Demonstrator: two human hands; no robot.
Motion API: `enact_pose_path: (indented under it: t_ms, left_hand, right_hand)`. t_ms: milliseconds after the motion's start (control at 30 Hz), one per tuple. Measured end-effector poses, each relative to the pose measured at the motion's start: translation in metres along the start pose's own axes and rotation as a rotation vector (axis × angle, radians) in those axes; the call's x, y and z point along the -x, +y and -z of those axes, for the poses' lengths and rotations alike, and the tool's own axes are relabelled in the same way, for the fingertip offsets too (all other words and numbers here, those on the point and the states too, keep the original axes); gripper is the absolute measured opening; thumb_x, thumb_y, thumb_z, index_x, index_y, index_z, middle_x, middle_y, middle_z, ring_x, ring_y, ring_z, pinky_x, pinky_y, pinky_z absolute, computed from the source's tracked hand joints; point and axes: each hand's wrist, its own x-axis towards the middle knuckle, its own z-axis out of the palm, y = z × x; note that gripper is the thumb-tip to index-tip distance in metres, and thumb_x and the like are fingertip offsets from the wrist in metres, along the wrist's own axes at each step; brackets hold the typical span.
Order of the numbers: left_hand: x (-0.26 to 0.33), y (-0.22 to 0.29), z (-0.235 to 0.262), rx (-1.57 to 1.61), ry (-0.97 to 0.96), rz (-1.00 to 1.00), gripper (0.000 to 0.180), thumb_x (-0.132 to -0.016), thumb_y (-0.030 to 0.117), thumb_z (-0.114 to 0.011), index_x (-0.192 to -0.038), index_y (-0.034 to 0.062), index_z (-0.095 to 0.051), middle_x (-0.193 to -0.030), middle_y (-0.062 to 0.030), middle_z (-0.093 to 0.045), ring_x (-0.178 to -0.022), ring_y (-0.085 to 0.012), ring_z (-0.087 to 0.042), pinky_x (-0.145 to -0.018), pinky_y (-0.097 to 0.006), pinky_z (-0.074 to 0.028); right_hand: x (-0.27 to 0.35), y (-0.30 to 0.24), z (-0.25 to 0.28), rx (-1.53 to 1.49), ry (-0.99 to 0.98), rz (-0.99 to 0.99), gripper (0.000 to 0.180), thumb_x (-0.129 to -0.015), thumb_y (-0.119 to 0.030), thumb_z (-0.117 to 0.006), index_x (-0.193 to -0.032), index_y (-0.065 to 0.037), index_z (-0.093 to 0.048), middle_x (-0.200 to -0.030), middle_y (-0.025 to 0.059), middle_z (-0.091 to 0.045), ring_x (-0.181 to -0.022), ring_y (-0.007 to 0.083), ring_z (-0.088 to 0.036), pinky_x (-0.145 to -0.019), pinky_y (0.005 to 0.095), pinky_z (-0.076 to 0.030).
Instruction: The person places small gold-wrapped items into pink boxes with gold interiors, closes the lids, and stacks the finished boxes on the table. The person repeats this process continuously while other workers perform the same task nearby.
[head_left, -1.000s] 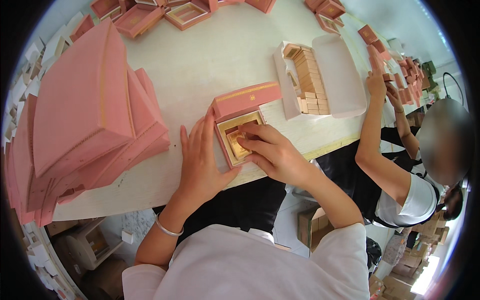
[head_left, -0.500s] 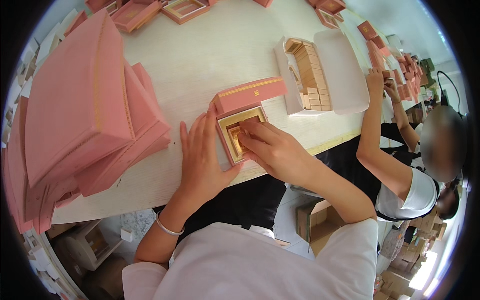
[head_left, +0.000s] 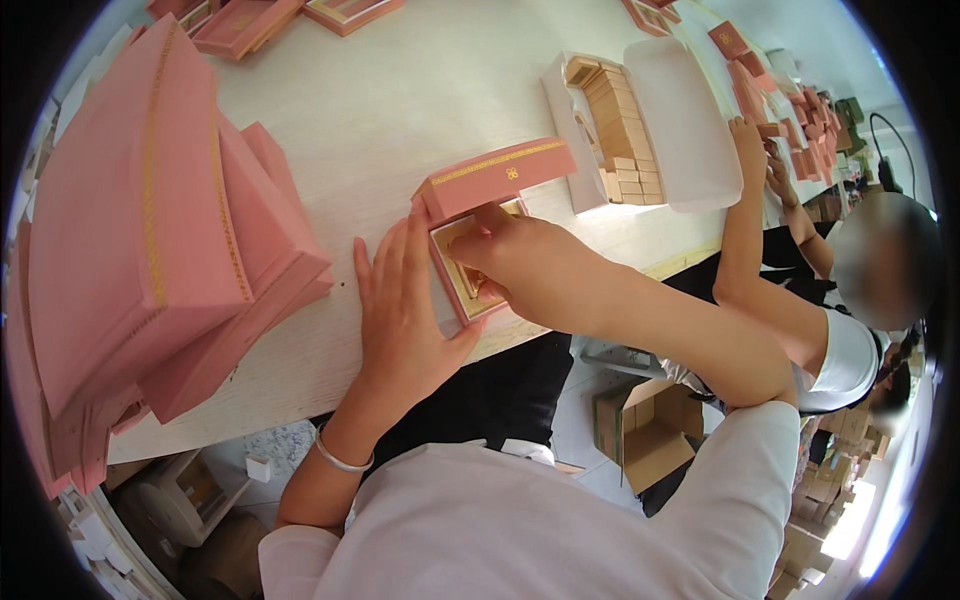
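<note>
The right hand, finger grip hidden, reaches into a pink box that hard pushing could skid from beside the left hand's spread thumb and fingers.

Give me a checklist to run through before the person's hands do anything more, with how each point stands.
1. Box steadied: ok. The left hand rests against the left side of the pink box.
2. Lid out of the way: ok. The lid stands open at the far side.
3. Right hand clear of the box: not ok. Fingers of the right hand are inside it.
4. Right hand's grip secure: cannot tell. The back of the hand hides the fingertips.
5. Carton open: ok. Small boxes show inside the white carton.
6. Pink stack apart from the box: ok. Bare table lies between the stack and the left hand.
</note>
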Motion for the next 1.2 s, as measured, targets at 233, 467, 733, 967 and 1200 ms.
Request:
enact_pose_path:
  t_ms: [233,467,733,967,1200]
  left_hand:
    - [0.000,0.001,-0.005,-0.005,0.028,-0.032,0.107,-0.063,0.022,-0.080,-0.143,0.0028,-0.012,-0.135,-0.0205,-0.034,-0.128,-0.0341,-0.032,-0.106,-0.061,-0.011]
    - [0.010,-0.005,-0.003,-0.024,0.009,-0.011,0.103,-0.061,0.021,-0.080,-0.140,0.0048,-0.016,-0.142,-0.0141,-0.030,-0.129,-0.0326,-0.033,-0.106,-0.062,-0.012]
    - [0.011,-0.007,-0.001,-0.057,0.008,-0.045,0.107,-0.064,0.024,-0.079,-0.142,0.0001,-0.010,-0.138,-0.0217,-0.031,-0.130,-0.0353,-0.030,-0.106,-0.061,-0.010]
    - [0.012,-0.003,0.002,-0.080,-0.020,-0.012,0.110,-0.063,0.026,-0.080,-0.143,-0.0003,-0.008,-0.140,-0.0210,-0.029,-0.129,-0.0354,-0.031,-0.106,-0.060,-0.011]
    - [0.009,0.000,0.003,-0.023,-0.007,-0.018,0.106,-0.067,0.023,-0.078,-0.142,-0.0014,-0.008,-0.141,-0.0216,-0.027,-0.131,-0.0375,-0.028,-0.107,-0.057,-0.012]
  right_hand:
    - [0.016,0.012,0.001,-0.189,0.079,0.173,0.017,-0.075,-0.008,-0.068,-0.082,0.002,-0.056,-0.096,0.0169,-0.053,-0.084,0.0330,-0.058,-0.070,0.0384,-0.047]
    - [0.059,0.075,0.055,0.313,0.479,-0.075,0.022,-0.079,-0.014,-0.066,-0.097,-0.002,-0.062,-0.093,0.0113,-0.061,-0.083,0.0250,-0.059,-0.072,0.0302,-0.046]
    - [0.014,0.090,0.067,0.014,0.316,-0.377,0.035,-0.083,-0.019,-0.058,-0.112,0.000,-0.058,-0.093,0.0161,-0.064,-0.076,0.0262,-0.062,-0.071,0.0363,-0.049]
    - [-0.008,0.107,0.088,-0.130,0.103,-0.476,0.033,-0.079,-0.004,-0.049,-0.111,0.003,-0.055,-0.096,0.0200,-0.062,-0.085,0.0303,-0.062,-0.073,0.0361,-0.049]
    - [-0.031,0.119,0.063,0.334,0.220,-0.358,0.019,-0.072,0.003,-0.051,-0.088,0.008,-0.060,-0.084,0.0298,-0.060,-0.086,0.0412,-0.059,-0.074,0.0433,-0.050]
